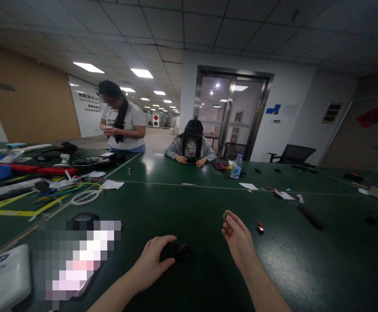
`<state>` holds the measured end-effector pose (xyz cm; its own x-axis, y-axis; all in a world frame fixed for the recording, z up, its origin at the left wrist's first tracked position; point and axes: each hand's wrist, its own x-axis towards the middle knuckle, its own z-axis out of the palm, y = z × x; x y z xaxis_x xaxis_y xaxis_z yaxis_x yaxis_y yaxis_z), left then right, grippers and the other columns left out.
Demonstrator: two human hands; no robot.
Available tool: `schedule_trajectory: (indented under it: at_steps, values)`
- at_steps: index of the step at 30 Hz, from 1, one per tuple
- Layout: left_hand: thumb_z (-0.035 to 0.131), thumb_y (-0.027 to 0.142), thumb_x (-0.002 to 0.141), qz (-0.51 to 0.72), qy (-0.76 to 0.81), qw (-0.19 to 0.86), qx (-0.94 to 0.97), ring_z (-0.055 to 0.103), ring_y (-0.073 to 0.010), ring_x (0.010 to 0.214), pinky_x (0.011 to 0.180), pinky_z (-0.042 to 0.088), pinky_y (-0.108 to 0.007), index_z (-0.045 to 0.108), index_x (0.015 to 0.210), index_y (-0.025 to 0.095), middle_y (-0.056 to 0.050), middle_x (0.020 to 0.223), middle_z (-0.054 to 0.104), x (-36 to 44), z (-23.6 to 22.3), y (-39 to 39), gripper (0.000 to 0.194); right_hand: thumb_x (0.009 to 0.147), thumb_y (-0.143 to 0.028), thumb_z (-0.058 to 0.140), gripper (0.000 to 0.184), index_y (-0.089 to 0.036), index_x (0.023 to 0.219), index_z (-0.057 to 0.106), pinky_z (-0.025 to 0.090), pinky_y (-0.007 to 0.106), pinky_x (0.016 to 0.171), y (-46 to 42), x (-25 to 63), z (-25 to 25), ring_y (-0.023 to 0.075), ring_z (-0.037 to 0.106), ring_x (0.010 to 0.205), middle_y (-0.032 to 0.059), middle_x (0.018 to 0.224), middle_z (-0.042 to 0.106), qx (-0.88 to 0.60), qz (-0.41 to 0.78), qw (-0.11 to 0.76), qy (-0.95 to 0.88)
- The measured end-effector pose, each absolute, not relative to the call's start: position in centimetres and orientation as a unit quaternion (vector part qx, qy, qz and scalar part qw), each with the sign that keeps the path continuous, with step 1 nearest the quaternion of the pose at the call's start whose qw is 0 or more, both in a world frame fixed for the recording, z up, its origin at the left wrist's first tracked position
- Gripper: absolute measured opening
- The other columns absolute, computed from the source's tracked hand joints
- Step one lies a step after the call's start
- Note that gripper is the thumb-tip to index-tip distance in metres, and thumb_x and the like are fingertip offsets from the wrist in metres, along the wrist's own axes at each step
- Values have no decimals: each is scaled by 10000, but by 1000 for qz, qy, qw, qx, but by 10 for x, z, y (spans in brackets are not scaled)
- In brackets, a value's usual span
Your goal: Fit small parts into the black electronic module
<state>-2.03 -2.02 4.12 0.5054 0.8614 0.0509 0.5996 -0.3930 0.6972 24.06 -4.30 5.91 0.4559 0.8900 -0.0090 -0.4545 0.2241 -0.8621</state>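
My left hand (154, 260) is wrapped round a small black object (179, 250) resting on the dark green tabletop (189, 208). Its kind is hard to make out in the dim light. To the right, my right hand (237, 238) is raised a little above the table. A small greyish piece (225, 215) is pinched between its thumb and forefinger, too small to identify. Just right of that hand lies a small red and silver item (260, 228). Farther right is a tool with a long black handle (309, 216).
A white phone (5, 277), a pixelated area and a dark rounded object (84, 218) are at the near left. Cables (50, 195) and a white tube coil (85, 198) lie beyond. A water bottle (236, 167) stands across the table. One person (190, 145) sits opposite; another (125, 121) stands.
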Motion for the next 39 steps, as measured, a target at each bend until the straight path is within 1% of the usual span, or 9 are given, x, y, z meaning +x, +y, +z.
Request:
schedule_trajectory:
  at_steps: [2, 5, 8, 13, 18, 23, 27, 35, 39]
  values:
    - [576, 201, 740, 208, 443, 307, 816, 487, -232, 1088, 958, 348, -398, 517, 1088, 292, -16, 1133, 581, -20, 42, -21, 365, 608, -326, 760, 289, -265, 880, 681, 476, 247, 583, -42, 241, 58, 119, 578, 620, -25, 795, 673, -427, 455, 739, -255]
    - [561, 205, 757, 207, 418, 289, 836, 510, -218, 1036, 942, 345, -391, 562, 921, 277, 0, 1055, 605, -18, 44, -21, 179, 603, -327, 764, 295, -263, 879, 682, 474, 247, 579, -42, 241, 58, 118, 576, 616, -24, 787, 671, -426, 456, 739, -255]
    - [564, 200, 761, 207, 407, 281, 844, 507, -217, 1041, 947, 326, -384, 590, 840, 264, 3, 1035, 609, -17, 45, -21, 105, 598, -328, 769, 300, -261, 878, 682, 473, 240, 581, -43, 241, 59, 114, 573, 620, -26, 783, 668, -424, 457, 739, -255]
    - [535, 219, 800, 208, 402, 279, 847, 503, -220, 1056, 940, 325, -381, 622, 859, 280, 0, 1053, 608, -17, 41, -18, 122, 597, -330, 765, 295, -255, 870, 682, 475, 242, 573, -43, 241, 60, 114, 572, 608, -21, 808, 671, -425, 453, 741, -254]
    - [555, 208, 781, 210, 409, 284, 841, 498, -223, 1071, 956, 318, -390, 619, 867, 288, 10, 1066, 612, -17, 35, -16, 134, 598, -336, 764, 293, -256, 868, 683, 477, 245, 573, -44, 240, 61, 116, 575, 601, -20, 792, 671, -426, 449, 742, -257]
    - [552, 263, 770, 214, 447, 301, 815, 505, -258, 1075, 909, 388, -396, 539, 1063, 274, -24, 1101, 607, -19, 31, -15, 293, 590, -364, 772, 302, -262, 862, 687, 476, 233, 576, -44, 239, 62, 106, 566, 613, -22, 803, 668, -416, 444, 749, -262]
    - [558, 288, 761, 209, 460, 312, 805, 457, -266, 1156, 973, 350, -403, 491, 1197, 247, -41, 1200, 569, -21, 27, -13, 443, 585, -378, 779, 325, -276, 878, 683, 484, 232, 590, -44, 240, 65, 104, 561, 641, -24, 828, 663, -405, 438, 756, -270]
    - [547, 285, 774, 197, 446, 312, 815, 450, -258, 1165, 1003, 304, -416, 526, 1190, 256, -36, 1208, 571, -22, 30, -12, 418, 596, -400, 770, 312, -277, 870, 686, 488, 223, 603, -45, 243, 67, 99, 557, 644, -28, 807, 655, -397, 421, 768, -276]
    - [548, 291, 778, 193, 448, 312, 815, 456, -261, 1158, 994, 314, -423, 527, 1189, 252, -39, 1208, 570, -22, 32, -13, 414, 587, -423, 770, 311, -265, 844, 692, 489, 217, 597, -45, 241, 68, 99, 555, 640, -27, 776, 647, -396, 421, 767, -278]
